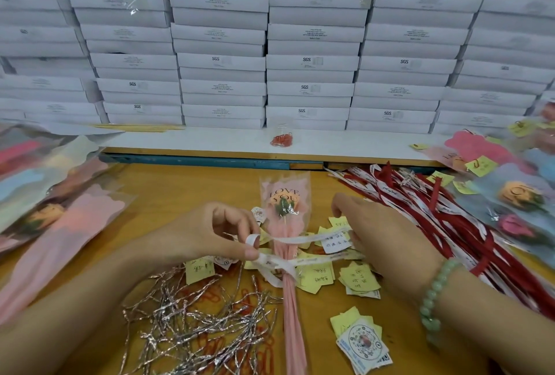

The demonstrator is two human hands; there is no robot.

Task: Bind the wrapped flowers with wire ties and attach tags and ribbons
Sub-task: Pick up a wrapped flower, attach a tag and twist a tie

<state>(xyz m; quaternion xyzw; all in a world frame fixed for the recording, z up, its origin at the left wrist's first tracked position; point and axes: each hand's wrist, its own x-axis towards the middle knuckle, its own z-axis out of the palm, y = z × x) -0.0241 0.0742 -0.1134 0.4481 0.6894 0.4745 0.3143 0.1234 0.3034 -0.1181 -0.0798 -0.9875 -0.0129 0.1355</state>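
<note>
Boxes (pixel 312 62) wall off the view from 10 to 2 o'clock, above the table (pixel 186 185). More wrapped flowers (pixel 60 218) lie at 9 o'clock, a ribbon pile (pixel 444 224) at 3 o'clock and loose wire ties (pixel 195 323) at 7 o'clock. The flower (pixel 285 203) in work lies at centre, head toward 12 and stem running to 6 o'clock, over scattered tags (pixel 359 280). The left hand (pixel 216 233), at its 9 o'clock, pinches a loop of white ribbon (pixel 303 238) between thumb and curled fingers. The right hand (pixel 375 230), at its 3 o'clock, has its fingers curled down on the ribbon's other end. The strand runs between the hands across the wrap's neck. This looks like the ribbon step, mid-bow; whether a wire tie already sits beneath I cannot tell. Next, I judge, the loop must be crossed and drawn snug without crushing the wrap or slipping off the neck.
</note>
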